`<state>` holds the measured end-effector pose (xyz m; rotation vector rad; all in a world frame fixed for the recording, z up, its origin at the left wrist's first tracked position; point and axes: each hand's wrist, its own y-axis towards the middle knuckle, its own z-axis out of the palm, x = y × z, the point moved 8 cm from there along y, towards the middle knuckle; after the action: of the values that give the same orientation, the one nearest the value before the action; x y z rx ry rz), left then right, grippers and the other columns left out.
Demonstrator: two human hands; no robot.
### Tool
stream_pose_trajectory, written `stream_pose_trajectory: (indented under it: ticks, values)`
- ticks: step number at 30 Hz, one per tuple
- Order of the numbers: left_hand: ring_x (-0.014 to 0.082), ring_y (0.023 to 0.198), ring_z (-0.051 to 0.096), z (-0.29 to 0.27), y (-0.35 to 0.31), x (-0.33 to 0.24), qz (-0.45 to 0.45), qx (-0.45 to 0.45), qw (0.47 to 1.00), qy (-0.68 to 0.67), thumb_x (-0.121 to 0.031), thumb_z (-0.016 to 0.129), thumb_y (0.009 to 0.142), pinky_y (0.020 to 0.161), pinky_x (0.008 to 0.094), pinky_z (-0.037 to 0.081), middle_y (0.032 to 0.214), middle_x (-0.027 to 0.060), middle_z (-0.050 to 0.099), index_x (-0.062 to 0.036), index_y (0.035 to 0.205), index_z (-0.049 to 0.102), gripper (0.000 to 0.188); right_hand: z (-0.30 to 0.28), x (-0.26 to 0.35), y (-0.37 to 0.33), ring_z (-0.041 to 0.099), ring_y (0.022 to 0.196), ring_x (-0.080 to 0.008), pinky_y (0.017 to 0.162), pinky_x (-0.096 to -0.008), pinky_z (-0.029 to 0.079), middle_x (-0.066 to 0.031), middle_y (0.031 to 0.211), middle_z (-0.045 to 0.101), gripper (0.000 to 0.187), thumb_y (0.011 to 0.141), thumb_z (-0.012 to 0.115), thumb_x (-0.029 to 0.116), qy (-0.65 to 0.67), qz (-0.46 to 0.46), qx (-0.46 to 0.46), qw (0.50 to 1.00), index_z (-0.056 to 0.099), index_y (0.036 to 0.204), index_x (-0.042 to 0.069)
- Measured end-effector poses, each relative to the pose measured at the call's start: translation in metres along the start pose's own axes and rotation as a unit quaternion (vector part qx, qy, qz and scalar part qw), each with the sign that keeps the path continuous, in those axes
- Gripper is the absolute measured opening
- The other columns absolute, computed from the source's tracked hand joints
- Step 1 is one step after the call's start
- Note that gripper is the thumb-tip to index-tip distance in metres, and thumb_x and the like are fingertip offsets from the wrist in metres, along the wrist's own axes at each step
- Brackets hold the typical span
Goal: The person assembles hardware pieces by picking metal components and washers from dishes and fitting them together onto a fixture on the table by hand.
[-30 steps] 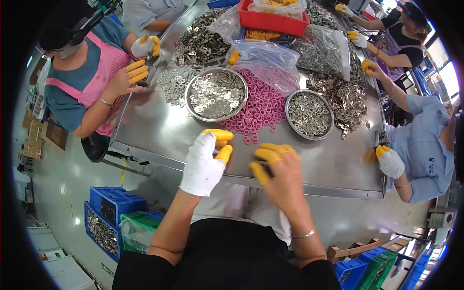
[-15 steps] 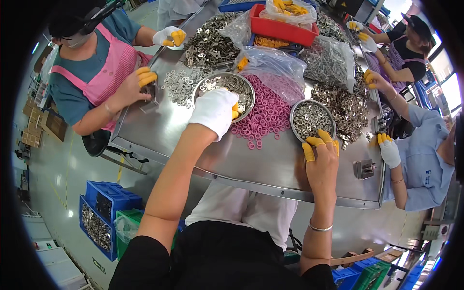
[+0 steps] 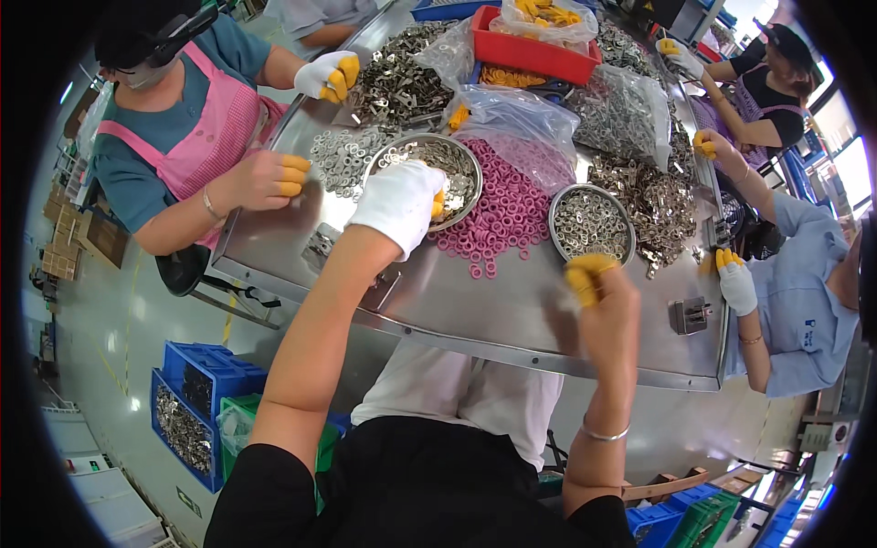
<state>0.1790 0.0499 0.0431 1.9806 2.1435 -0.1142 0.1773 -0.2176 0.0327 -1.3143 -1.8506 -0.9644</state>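
Observation:
My left hand (image 3: pixel 397 208), in a white glove with yellow fingertips, reaches over a round steel bowl (image 3: pixel 479 181) of small shiny metal pieces. Its fingers curl down at the bowl; their tips and anything in them are hidden. Pink rings (image 3: pixel 498 215) lie heaped right of the bowl. A smaller round steel dish (image 3: pixel 552 226) holds flat metal washers (image 3: pixel 592 222). Just on the near side of that dish, my right hand (image 3: pixel 605 306), with yellow finger covers, is blurred by motion. Its fingers are drawn together, and whatever they pinch cannot be made out.
A metal fixture (image 3: pixel 692 316) stands at the table's right; another (image 3: pixel 379 290) is partly behind my left forearm. Metal clips (image 3: pixel 402 78), a clear bag (image 3: pixel 626 114) and a red bin (image 3: pixel 530 57) fill the far side. Co-workers' hands (image 3: pixel 274 178) work around the table.
My right hand has drawn back from the dish toward me and slightly left. My left hand has shifted slightly left at the bowl. The left co-worker's hand has left a fixture on the table.

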Motion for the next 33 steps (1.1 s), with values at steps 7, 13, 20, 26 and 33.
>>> stream_pose_trajectory:
  ticks: [7, 13, 20, 26, 33]
  values:
    - [0.0346, 0.082, 0.062, -0.005, -0.004, 0.038, -0.084, -0.081, 0.967, -0.225, -0.009, 0.061, 0.083, 0.076, 0.0404, 0.049, 0.094, 0.0140, 0.067, -0.0049, 0.093, 0.064, 0.011, 0.035, -0.009, -0.021, 0.059, 0.068, -0.0172, 0.065, -0.0272, 0.048, -0.0074, 0.086, 0.068, 0.010, 0.087, 0.064, 0.000, -0.047, -0.025, 0.073, 0.996, 0.066, 0.096, -0.001]
    - [0.0355, 0.083, 0.064, 0.003, 0.006, 0.023, -0.021, -0.009, 0.998, -0.067, -0.010, 0.062, 0.083, 0.075, 0.0420, 0.051, 0.093, 0.0144, 0.068, -0.0052, 0.100, 0.063, 0.018, 0.035, -0.010, -0.022, 0.058, 0.066, -0.0144, 0.064, -0.0255, 0.048, -0.0078, 0.085, 0.068, 0.009, 0.087, 0.064, 0.000, -0.045, -0.028, 0.062, 0.997, 0.066, 0.096, -0.003]
    - [0.0315, 0.079, 0.063, -0.002, -0.001, 0.027, -0.069, -0.037, 0.983, -0.166, -0.012, 0.063, 0.083, 0.073, 0.0408, 0.049, 0.095, 0.0106, 0.069, -0.0058, 0.092, 0.068, 0.012, 0.035, -0.011, -0.023, 0.060, 0.069, -0.0232, 0.066, -0.0322, 0.049, -0.0081, 0.090, 0.068, 0.010, 0.084, 0.067, 0.001, -0.035, -0.028, 0.051, 0.998, 0.065, 0.093, 0.001]
    - [0.0287, 0.077, 0.064, -0.029, -0.069, 0.039, -0.022, -0.237, 0.960, -0.149, -0.007, 0.065, 0.082, 0.071, 0.0373, 0.049, 0.089, 0.0069, 0.070, -0.0079, 0.092, 0.067, 0.010, 0.036, -0.012, -0.024, 0.060, 0.068, -0.0225, 0.065, -0.0317, 0.049, -0.0079, 0.089, 0.067, 0.011, 0.083, 0.068, 0.001, -0.026, -0.036, 0.032, 0.999, 0.065, 0.094, 0.002]
    - [0.0221, 0.071, 0.064, 0.006, -0.089, -0.006, -0.082, -0.302, 0.907, -0.282, 0.001, 0.068, 0.081, 0.068, 0.0342, 0.051, 0.088, 0.0062, 0.070, -0.0056, 0.097, 0.063, 0.017, 0.075, 0.008, -0.041, 0.059, 0.081, -0.0119, 0.072, -0.0228, 0.049, -0.0062, 0.101, 0.066, 0.011, 0.087, 0.066, -0.001, 0.238, 0.032, 0.136, 0.961, 0.069, 0.099, 0.000]
